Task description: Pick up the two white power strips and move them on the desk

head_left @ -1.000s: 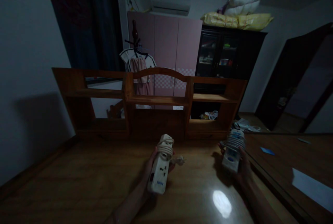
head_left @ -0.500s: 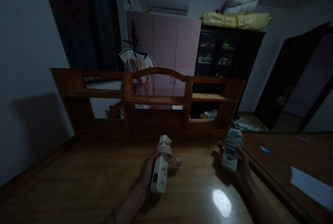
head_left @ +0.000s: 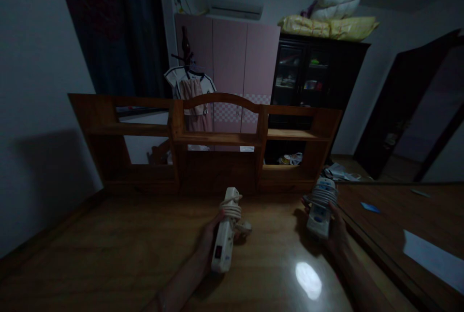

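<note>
My left hand (head_left: 209,237) grips a cream power strip (head_left: 224,242) with its cord wound round the far end and the plug (head_left: 243,227) hanging beside it. The strip is turned on its edge, just above the wooden desk top (head_left: 108,249). My right hand (head_left: 335,232) holds a second white power strip (head_left: 319,208), also wrapped in cord, tilted upright near the desk's right edge. Both hands are closed round their strips.
A wooden shelf unit (head_left: 203,140) stands along the back of the desk. To the right lies a darker surface with a white sheet (head_left: 431,259) and a blue card (head_left: 369,207). Behind are pink wardrobes (head_left: 232,70), a dark cabinet (head_left: 311,80) and hanging clothes (head_left: 190,92).
The left power strip has rolled from face-up onto its edge and sunk slightly toward the desk. The right hand and its strip have shifted slightly left.
</note>
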Action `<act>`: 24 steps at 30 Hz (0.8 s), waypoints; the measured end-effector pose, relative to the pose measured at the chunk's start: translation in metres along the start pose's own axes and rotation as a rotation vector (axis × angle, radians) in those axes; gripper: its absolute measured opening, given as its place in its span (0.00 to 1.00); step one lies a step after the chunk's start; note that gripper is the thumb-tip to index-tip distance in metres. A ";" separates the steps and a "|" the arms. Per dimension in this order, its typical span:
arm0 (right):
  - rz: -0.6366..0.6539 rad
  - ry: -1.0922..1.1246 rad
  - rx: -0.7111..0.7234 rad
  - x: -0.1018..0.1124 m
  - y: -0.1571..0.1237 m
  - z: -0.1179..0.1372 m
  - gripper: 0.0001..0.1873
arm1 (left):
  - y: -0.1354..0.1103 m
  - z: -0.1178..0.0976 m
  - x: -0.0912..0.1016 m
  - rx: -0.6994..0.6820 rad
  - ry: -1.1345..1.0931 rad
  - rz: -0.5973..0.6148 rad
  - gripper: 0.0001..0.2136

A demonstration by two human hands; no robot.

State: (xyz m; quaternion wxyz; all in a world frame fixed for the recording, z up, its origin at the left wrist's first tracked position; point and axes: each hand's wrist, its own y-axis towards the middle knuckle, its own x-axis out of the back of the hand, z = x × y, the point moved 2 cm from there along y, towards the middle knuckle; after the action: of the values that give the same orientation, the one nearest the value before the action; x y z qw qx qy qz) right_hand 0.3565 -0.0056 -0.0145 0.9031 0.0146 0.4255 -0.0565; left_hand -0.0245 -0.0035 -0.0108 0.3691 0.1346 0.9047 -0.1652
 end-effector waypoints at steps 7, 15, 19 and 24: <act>0.008 0.005 -0.011 0.003 0.002 0.000 0.24 | 0.003 0.001 0.002 -0.039 0.033 0.063 0.23; 0.015 0.031 -0.028 -0.002 -0.001 0.000 0.25 | -0.001 0.005 0.006 0.036 0.035 0.039 0.23; 0.001 0.031 -0.018 -0.006 -0.003 0.000 0.25 | -0.003 0.006 0.004 0.071 0.054 0.000 0.23; 0.043 0.018 -0.031 -0.010 -0.005 -0.001 0.23 | -0.006 0.003 -0.005 0.033 0.084 -0.033 0.20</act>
State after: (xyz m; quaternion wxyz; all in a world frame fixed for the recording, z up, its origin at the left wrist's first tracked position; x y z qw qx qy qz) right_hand 0.3491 -0.0098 -0.0070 0.9003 0.0105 0.4341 -0.0302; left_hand -0.0211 -0.0109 -0.0080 0.3257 0.1326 0.9186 -0.1804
